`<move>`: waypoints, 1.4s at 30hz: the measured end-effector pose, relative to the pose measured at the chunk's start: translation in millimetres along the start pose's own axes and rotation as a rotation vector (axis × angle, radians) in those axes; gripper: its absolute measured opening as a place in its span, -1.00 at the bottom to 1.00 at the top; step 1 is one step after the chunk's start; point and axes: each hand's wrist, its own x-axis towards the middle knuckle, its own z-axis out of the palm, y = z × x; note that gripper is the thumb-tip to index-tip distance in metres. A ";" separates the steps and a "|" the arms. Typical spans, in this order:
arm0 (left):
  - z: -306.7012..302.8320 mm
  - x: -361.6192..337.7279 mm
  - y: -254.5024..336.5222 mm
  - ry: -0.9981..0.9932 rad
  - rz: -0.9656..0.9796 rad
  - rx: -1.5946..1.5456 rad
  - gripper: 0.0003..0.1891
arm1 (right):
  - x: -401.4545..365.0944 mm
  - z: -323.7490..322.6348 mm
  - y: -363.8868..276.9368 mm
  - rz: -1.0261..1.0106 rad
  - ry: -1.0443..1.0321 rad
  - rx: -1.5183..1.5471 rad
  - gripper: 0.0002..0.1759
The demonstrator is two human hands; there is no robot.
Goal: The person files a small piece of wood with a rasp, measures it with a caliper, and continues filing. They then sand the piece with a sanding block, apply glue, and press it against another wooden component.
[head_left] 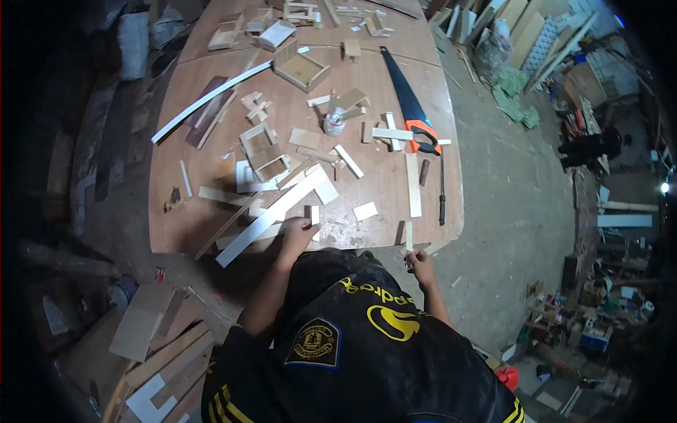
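Note:
At the table's near edge my left hand (299,234) is closed, its fingertips on a small pale wood block (315,217). Farther right, my right hand (422,266) pinches the lower end of a short light wood strip (409,237) that points away from me. Something dark shows by those fingers, too small to name. Beside my left hand lies a long white-faced board (271,216), slanting across other strips. A white rectangular piece (365,211) rests between my hands. Beyond my right hand lie a pale strip (413,185) and a thin dark-handled tool (442,201).
On the wooden table (166,225) are a handsaw (403,88) with an orange handle, a small jar (334,123) with sticks in it, an open wooden box (302,67) and several small assemblies. Boards (144,321) stand at lower left. A person in dark clothes (592,146) is at far right.

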 end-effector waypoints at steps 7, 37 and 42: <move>10.5 43.6 27.4 -0.195 -0.204 0.030 -0.65 | -21.8 10.5 1.9 0.003 0.070 0.167 -0.72; 118.0 -23.1 142.6 -0.411 -0.010 -0.141 -0.70 | -12.3 -130.3 -53.0 -0.377 -0.591 0.832 -0.68; 145.3 -41.7 156.3 -0.351 -0.101 -0.371 -0.77 | 12.8 -140.5 -16.2 -0.446 0.175 0.038 -0.68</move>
